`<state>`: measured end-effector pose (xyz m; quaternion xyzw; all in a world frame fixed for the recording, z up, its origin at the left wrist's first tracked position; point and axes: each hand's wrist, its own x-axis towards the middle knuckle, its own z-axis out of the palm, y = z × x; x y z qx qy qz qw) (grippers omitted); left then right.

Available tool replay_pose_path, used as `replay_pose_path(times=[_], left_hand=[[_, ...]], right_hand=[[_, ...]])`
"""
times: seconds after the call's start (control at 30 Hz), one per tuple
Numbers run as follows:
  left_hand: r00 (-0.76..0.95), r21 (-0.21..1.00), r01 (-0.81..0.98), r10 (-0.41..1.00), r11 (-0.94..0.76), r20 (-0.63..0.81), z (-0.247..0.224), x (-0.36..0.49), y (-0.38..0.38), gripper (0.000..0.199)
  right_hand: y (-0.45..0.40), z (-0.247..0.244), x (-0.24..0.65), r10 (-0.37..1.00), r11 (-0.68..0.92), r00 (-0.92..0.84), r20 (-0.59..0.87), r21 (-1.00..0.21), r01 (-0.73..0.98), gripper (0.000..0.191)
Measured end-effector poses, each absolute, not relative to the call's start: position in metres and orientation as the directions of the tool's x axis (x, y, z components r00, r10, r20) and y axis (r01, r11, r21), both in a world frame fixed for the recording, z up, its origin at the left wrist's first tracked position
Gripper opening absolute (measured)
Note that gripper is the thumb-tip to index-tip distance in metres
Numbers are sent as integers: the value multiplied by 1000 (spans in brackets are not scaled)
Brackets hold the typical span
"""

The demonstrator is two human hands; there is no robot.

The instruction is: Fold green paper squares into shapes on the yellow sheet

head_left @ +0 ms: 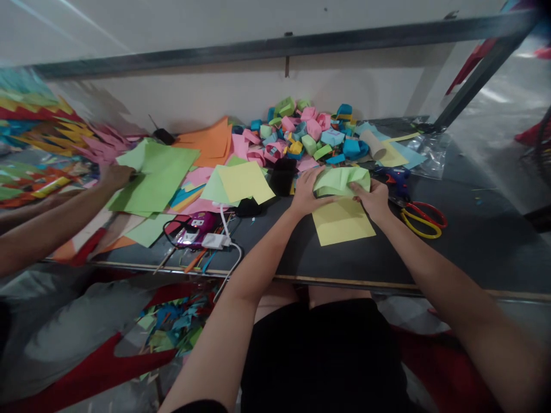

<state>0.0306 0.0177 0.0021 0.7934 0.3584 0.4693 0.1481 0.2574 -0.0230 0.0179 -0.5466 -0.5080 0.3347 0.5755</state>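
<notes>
Black shorts [318, 350]; fingers [365, 195] holding green paper [340, 179]; plastic bag [434, 160].

Light green paper [340, 179], creased, curved, overlapping far edge of flat yellow sheet [343, 222].

No text, label, brand, number or sign can be read. On the purple power strip [200, 222] at nine o'clock from the middle of the view, the white adapter [214, 241] at eight o'clock and the blue glue gun [398, 179] at three o'clock, the surfaces are too small and blurred to tell whether any lettering stands on them.
</notes>
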Motion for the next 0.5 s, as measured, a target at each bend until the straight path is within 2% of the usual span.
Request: replay_pose_path(times=[0.17, 0.33, 0.43, 0.5], left_hand=[[271, 684, 315, 753, -658, 599, 5, 33, 13, 78], [258, 706, 282, 760, -649, 596, 4, 29, 18, 59], [133, 742, 278, 790, -610, 599, 5, 28, 24, 36], [-4, 809, 207, 826, -550, 563, 8, 28, 25, 24]], right_hand=[[-22, 20, 259, 943, 208, 229, 243, -964, 164, 59], [-24, 24, 257, 971, 181, 137, 197, -976, 117, 60], [-26, 26, 257, 987, 153, 38, 159, -981, 123, 64], [-27, 27, 258, 986, 162, 11, 164, -981, 111, 68]])
